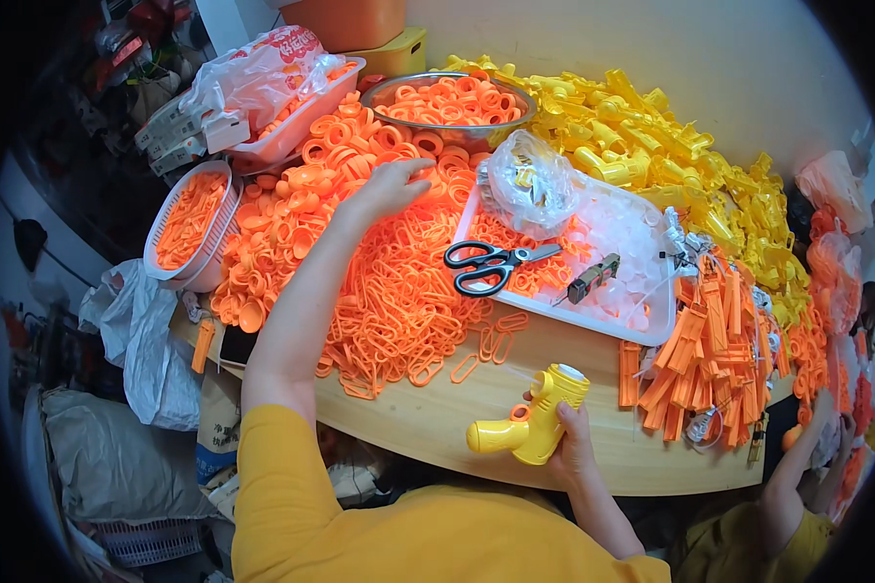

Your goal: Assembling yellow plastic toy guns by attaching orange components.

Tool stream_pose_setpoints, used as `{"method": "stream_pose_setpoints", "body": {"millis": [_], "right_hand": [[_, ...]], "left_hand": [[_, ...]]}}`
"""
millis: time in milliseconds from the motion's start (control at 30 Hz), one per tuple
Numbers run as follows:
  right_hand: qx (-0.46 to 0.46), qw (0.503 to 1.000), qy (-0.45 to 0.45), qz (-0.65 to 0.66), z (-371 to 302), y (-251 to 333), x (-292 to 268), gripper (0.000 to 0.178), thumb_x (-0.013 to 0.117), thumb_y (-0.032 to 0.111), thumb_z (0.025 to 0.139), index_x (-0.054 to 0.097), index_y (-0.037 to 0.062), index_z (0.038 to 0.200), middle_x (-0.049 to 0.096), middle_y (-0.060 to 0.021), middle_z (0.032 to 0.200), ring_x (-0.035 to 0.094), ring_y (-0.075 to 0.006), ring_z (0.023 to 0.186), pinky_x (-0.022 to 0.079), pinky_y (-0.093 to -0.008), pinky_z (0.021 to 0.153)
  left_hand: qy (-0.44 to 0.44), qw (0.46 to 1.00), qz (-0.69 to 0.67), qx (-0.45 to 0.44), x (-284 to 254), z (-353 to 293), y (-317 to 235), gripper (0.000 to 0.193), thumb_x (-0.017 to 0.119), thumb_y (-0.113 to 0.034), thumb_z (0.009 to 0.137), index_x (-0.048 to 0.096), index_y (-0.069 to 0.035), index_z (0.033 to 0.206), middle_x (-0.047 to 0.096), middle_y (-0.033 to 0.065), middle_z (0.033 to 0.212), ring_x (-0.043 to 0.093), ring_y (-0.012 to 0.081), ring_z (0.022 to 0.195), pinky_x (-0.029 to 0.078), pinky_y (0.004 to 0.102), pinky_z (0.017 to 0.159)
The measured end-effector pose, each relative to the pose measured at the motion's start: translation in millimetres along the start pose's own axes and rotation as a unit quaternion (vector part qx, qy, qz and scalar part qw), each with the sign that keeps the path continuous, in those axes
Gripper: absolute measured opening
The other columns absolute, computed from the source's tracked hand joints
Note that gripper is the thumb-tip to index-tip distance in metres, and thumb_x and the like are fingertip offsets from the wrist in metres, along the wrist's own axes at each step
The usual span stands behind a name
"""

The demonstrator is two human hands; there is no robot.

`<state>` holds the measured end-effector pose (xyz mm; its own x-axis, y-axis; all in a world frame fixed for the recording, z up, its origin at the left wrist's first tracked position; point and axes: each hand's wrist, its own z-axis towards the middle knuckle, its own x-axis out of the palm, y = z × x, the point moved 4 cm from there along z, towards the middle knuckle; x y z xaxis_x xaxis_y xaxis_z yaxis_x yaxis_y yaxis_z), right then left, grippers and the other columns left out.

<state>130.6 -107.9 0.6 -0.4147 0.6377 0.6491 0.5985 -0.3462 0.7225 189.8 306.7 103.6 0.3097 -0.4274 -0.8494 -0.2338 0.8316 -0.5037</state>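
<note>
My right hand grips a yellow pistol-shaped plastic toy body above the table's front edge. A white piece sits at its upper end, and a small orange part shows at its trigger area. My left arm reaches far across the table. There my left hand, fingers stretched out and slightly bent, is at a heap of orange plastic rings and caps; its fingertips partly merge with the heap, and nothing held shows. Below that hand lies a big pile of orange oval loops.
Black-handled scissors lie on a white tray of translucent pieces. Behind stand a metal bowl of orange rings and heaped yellow shells. Orange strips are piled right; baskets stand left. Another person's arm shows at right.
</note>
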Motion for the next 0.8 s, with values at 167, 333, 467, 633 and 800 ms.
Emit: {"method": "stream_pose_setpoints", "body": {"millis": [167,333,467,633,800], "right_hand": [[-0.007,1.000,-0.009,-0.009,-6,-1,1,0.059,0.067,0.033,0.081,0.043,0.0058,0.127,0.057,-0.0127,0.108,0.060,-0.0247,0.097,0.053,-0.0439,0.086],[-0.024,0.999,-0.032,-0.028,-19,3,-4,0.059,0.065,0.033,0.082,0.042,0.0058,0.129,0.056,-0.0129,0.110,0.059,-0.0248,0.101,0.052,-0.0442,0.087],[-0.031,0.999,-0.020,-0.034,-29,4,-12,0.060,0.063,0.035,0.084,0.041,0.0057,0.132,0.056,-0.0137,0.113,0.058,-0.0246,0.102,0.051,-0.0435,0.089],[-0.029,0.999,-0.025,0.010,-28,12,-29,0.059,0.062,0.031,0.085,0.038,0.0051,0.132,0.055,-0.0121,0.117,0.056,-0.0231,0.106,0.050,-0.0412,0.091],[-0.044,0.998,-0.009,-0.053,-29,26,-37,0.059,0.058,0.033,0.087,0.039,0.0025,0.134,0.056,-0.0159,0.120,0.058,-0.0273,0.108,0.049,-0.0439,0.093]], "left_hand": [[-0.016,0.995,-0.091,-0.022,3,-3,0,0.056,0.071,-0.023,0.080,0.051,-0.012,0.131,0.060,0.0188,0.120,0.058,0.0254,0.112,0.046,0.0359,0.093],[-0.142,0.983,-0.106,0.048,-2,-6,-5,0.052,0.072,-0.020,0.079,0.055,-0.004,0.125,0.063,0.0152,0.115,0.059,0.0234,0.110,0.047,0.0342,0.092],[-0.224,0.968,-0.054,0.096,-25,-40,-38,0.041,0.071,-0.015,0.080,0.059,0.000,0.116,0.066,0.0104,0.107,0.063,0.0198,0.101,0.050,0.0309,0.087],[0.054,0.925,-0.373,0.040,24,-104,-90,0.029,0.068,-0.005,0.080,0.064,-0.001,0.108,0.066,0.0054,0.099,0.062,0.0096,0.086,0.053,0.0247,0.070],[0.345,0.878,-0.329,-0.052,100,-190,-127,0.024,0.075,-0.014,0.075,0.059,-0.004,0.090,0.060,0.0016,0.084,0.058,0.0092,0.073,0.049,0.0244,0.057]]}}
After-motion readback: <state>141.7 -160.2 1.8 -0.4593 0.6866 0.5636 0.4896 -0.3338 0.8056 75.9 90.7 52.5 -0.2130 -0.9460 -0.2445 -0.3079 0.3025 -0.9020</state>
